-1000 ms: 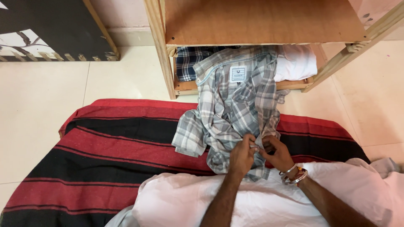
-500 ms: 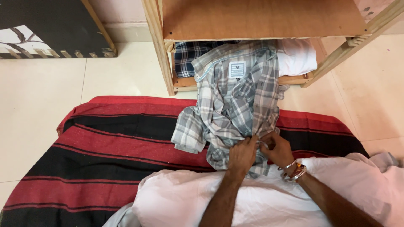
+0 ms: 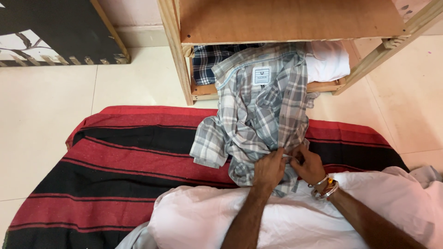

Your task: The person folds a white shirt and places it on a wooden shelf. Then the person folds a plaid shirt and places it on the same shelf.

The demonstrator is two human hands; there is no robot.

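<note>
Both bare arms reach up from the bottom of the frame. The left hand (image 3: 270, 167) and right hand (image 3: 308, 162) meet near the middle, fingers curled and pinching together.

— What's around me on the floor here?

— A red and black striped blanket (image 3: 115, 175) spreads across the lower half of the frame, over pale floor tiles (image 3: 46, 115). White cloth (image 3: 286, 221) covers my lap along the bottom edge.

— And up top?

— A wooden shelf unit (image 3: 286, 20) fills the upper middle, its bare plywood board facing me. On the low shelf beneath, I see a folded dark blue checked garment (image 3: 207, 62) at the left and a folded white garment (image 3: 330, 62) at the right, well apart.

— Anything off to the side?

— In the upper left corner, a dark panel with a wooden frame (image 3: 60, 32) leans by the wall.
</note>
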